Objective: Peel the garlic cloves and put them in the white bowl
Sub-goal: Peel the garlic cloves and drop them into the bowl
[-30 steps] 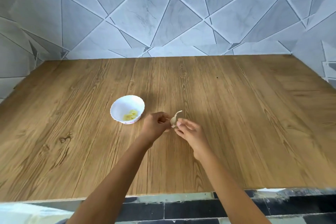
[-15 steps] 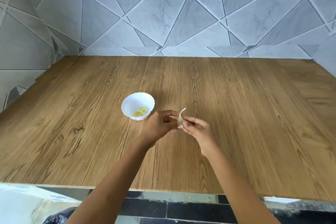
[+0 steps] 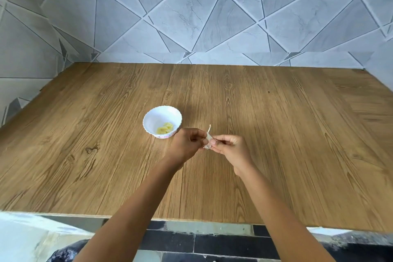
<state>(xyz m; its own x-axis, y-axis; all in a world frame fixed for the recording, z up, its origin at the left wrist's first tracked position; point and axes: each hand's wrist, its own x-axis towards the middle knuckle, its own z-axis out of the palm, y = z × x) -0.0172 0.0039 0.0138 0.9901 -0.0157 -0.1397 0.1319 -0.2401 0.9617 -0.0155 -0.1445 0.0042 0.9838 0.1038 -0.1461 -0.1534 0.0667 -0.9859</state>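
Head view: both my hands meet over the table (image 3: 287, 134), just right of the bowl (image 3: 148, 116) and a bit nearer me. Left hand (image 3: 186, 144): fingers curled, thumb and fingertips pinching the clove (image 3: 208, 139) from its left side. Right hand (image 3: 230, 148): thumb and forefinger pinching the same clove from the right, other fingers curled under. The clove sits between the two hands and looks clear of the wood, though I can't tell for sure. A thin pale strip (image 3: 210, 128) sticks up from its top. How much skin is on the clove I can't tell, it is too small. The bowl is white with a scalloped rim, upright on the table, just beside my left hand. Peeled cloves (image 3: 164, 128) lie in a small yellow heap in the bowl's bottom. A grey tile wall (image 3: 191, 17) stands behind the table, and dark floor tiles (image 3: 212, 244) show below its near edge.
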